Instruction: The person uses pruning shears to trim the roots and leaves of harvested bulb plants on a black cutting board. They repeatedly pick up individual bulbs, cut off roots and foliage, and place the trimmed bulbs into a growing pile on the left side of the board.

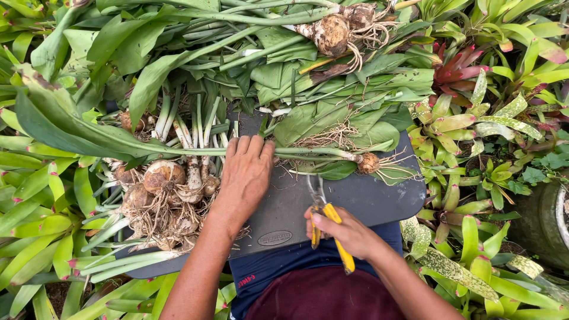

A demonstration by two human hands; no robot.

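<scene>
My left hand presses down on a long green stalk that lies across a dark grey board on my lap. The stalk ends in a small brown bulb with roots to the right. My right hand grips yellow-handled pruning shears, the metal blades pointing up towards the stalk, a little below it. A heap of bulbs with cut white stems lies just left of my left hand.
Large leafy plants with bulbs are piled across the far side of the board. Green, pink-tipped and speckled bromeliads crowd both sides. A mossy pot stands at the right edge.
</scene>
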